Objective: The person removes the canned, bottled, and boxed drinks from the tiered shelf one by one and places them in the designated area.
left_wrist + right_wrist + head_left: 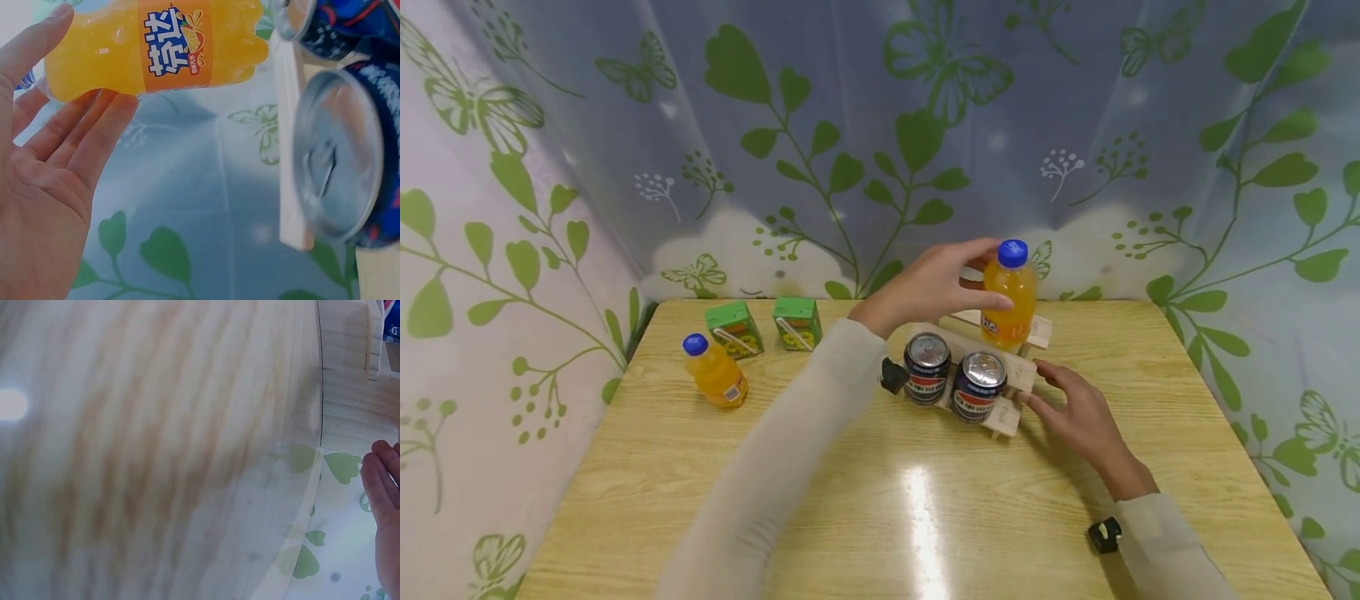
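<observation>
My left hand point(936, 279) grips an orange soda bottle point(1009, 304) with a blue cap, thumb on one side and fingers on the other. The bottle is upright over the back steps of a small wooden tiered rack point(1017, 371). In the left wrist view the bottle point(175, 44) shows its label, and its base is near the rack's wooden edge point(292, 144). Two dark blue soda cans, a left can point(927, 367) and a right can point(978, 386), stand on the lower step. My right hand point(1078, 412) has its fingertips at the rack's right end, thumb and fingers apart.
On the left of the wooden table point(820, 500) stand another orange soda bottle point(717, 371) and two green drink cartons, one left point(735, 330) and one right point(797, 323). A leaf-patterned curtain point(865, 167) hangs behind the table's back edge.
</observation>
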`<state>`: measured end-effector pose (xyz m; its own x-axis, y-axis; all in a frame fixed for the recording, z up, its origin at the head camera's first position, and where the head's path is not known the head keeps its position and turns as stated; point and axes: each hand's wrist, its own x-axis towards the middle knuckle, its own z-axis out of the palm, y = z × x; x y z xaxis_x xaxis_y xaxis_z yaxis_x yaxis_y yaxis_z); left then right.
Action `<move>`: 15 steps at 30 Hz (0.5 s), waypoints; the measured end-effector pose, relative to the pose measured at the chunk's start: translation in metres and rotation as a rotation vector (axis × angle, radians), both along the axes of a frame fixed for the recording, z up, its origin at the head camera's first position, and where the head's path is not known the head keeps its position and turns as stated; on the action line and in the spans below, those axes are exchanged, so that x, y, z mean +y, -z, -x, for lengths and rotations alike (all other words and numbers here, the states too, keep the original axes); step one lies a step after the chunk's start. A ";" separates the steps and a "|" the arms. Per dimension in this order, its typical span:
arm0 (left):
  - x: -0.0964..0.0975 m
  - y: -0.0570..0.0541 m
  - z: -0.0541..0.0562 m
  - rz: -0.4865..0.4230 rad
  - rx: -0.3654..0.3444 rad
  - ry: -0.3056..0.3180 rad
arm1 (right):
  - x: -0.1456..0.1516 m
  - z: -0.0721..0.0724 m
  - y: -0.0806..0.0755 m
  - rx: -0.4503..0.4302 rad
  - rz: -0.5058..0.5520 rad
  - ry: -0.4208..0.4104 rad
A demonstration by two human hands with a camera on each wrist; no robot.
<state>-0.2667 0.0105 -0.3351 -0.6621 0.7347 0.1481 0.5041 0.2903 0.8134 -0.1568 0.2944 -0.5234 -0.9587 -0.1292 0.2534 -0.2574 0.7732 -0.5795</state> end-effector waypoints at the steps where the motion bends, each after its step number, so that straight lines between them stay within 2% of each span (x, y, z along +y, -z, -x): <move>1: -0.003 -0.002 0.000 -0.011 0.003 -0.004 | 0.000 0.000 0.000 0.005 0.000 -0.001; 9: -0.029 -0.008 0.004 -0.061 0.047 -0.046 | 0.000 0.000 -0.003 -0.008 -0.001 0.008; 15: -0.050 -0.007 0.005 -0.039 0.051 -0.091 | 0.000 0.000 -0.003 -0.015 -0.009 0.009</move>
<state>-0.2721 -0.0396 -0.3277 -0.7169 0.6645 0.2110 0.5181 0.3053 0.7990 -0.1565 0.2946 -0.5201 -0.9635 -0.1230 0.2379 -0.2420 0.7804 -0.5766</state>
